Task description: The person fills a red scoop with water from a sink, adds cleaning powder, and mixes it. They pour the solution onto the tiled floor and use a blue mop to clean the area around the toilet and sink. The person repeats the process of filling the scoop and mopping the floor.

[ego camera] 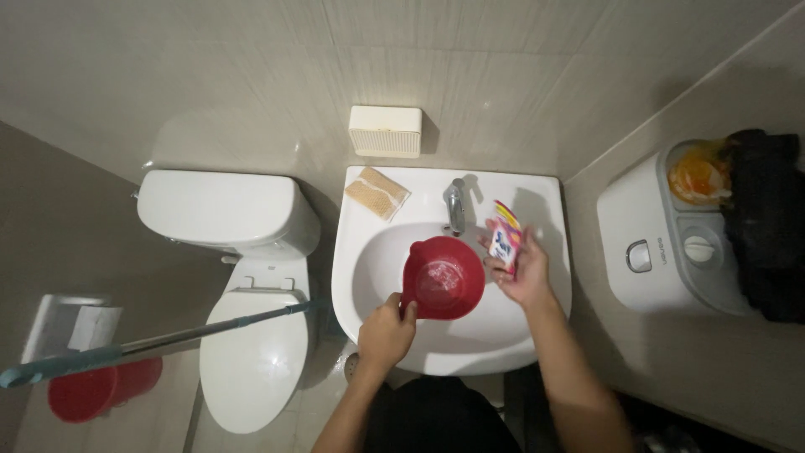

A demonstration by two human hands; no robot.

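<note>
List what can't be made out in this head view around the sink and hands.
- Sink drain: hidden by the red scoop held over the basin by the left hand.
- Scoop contents: too dim and blurred to tell.
- Sachet lower part: covered by the right hand fingers.
- Red bucket: partly hidden behind the mop handle.
- Dark item on the white appliance: cut off by the right edge.
</note>
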